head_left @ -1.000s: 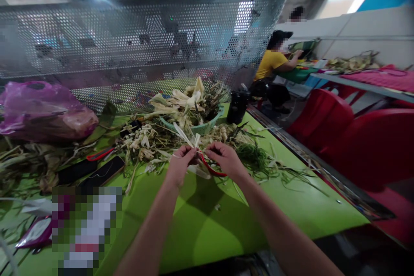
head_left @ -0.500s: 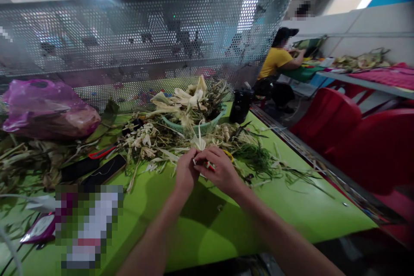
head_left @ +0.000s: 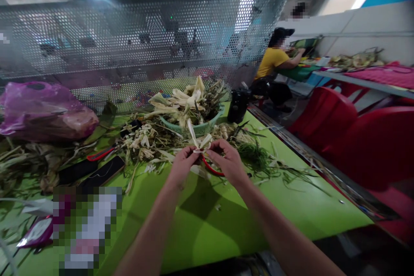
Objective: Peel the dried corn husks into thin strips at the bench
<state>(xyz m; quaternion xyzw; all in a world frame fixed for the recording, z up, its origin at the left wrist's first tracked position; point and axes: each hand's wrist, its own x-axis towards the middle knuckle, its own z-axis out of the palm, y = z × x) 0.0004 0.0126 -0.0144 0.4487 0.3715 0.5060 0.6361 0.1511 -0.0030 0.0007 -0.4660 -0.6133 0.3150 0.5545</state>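
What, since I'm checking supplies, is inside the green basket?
The green basket holds pale dry leaves heaped above its rim, with darker stems toward the picture's right. Its bottom is covered by the heap, so what lies there can't be seen.

the right hand (head_left: 227, 159) has drawn rightward, away from the left hand (head_left: 181, 166).

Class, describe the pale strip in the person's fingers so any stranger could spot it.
On the green table, find the basket heaped with dried leaves. Nearer the camera, the left hand and right hand hold the pale strip. It alone is held up; similar scraps lie loose on the table.
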